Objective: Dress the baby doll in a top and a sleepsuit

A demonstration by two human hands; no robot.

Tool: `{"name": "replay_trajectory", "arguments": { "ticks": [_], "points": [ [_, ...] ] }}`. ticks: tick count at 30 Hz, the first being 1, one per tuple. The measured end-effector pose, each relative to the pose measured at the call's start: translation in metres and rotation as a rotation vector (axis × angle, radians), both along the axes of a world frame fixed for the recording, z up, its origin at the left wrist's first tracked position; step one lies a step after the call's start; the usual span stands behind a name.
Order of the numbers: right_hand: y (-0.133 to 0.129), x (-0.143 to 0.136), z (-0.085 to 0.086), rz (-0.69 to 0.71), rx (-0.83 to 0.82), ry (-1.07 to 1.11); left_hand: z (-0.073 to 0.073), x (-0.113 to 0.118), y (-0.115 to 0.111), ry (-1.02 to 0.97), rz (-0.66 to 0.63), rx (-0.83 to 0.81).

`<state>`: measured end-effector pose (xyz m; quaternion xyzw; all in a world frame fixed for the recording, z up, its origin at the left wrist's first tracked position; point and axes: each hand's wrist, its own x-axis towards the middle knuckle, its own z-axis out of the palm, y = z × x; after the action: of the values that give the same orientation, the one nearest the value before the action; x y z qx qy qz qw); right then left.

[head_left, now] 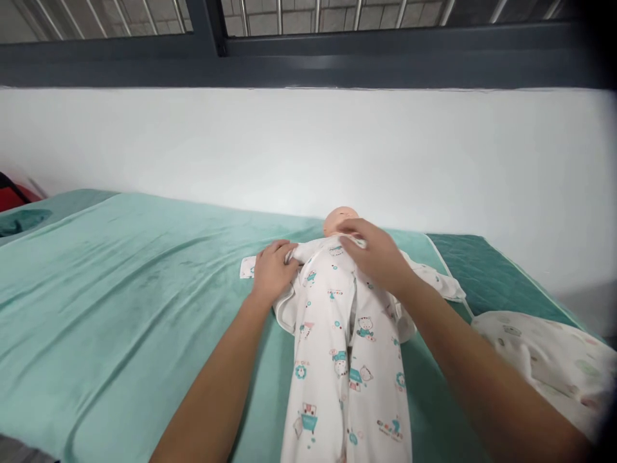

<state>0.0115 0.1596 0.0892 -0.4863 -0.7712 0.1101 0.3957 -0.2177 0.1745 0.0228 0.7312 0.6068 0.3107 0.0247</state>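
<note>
A baby doll (341, 218) lies on its back, its head toward the wall. White printed baby trousers (351, 360) cover its front from near the chest down to the bottom of the picture. Under them is a white baby top (436, 280) with sleeves spread to both sides. My left hand (276, 270) is closed on the top near the doll's shoulder, on the left; its fingertips are partly hidden in the cloth. My right hand (373, 254) is over the doll's neck and upper chest, thumb and fingers apart, touching the cloth near the collar and hiding part of the head.
A light green sheet (144, 289) with soft wrinkles covers the bed. A darker green quilted cover (486, 273) shows at right, beside a crumpled white printed cloth (549, 360). Behind stands a white wall (289, 148) below a barred window. Something red (12, 196) is at far left.
</note>
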Motion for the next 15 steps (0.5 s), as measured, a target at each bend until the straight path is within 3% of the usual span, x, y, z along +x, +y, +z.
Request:
{"name": "replay_trajectory", "arguments": {
  "ticks": [3,6,10,15],
  "points": [
    [0.021,-0.049,0.019,0.071,-0.12,-0.464,-0.001,0.001,0.001,-0.013,0.057,0.083],
    [0.04,-0.085,0.021,0.094,-0.292,-0.856,0.0,0.002,0.003,0.018,0.095,0.083],
    [0.054,-0.109,0.013,0.094,-0.381,-0.957,0.002,0.003,0.008,0.08,0.127,0.036],
    [0.062,-0.11,0.009,0.127,-0.418,-1.016,0.002,0.002,0.01,0.105,0.118,0.035]
  ]
}}
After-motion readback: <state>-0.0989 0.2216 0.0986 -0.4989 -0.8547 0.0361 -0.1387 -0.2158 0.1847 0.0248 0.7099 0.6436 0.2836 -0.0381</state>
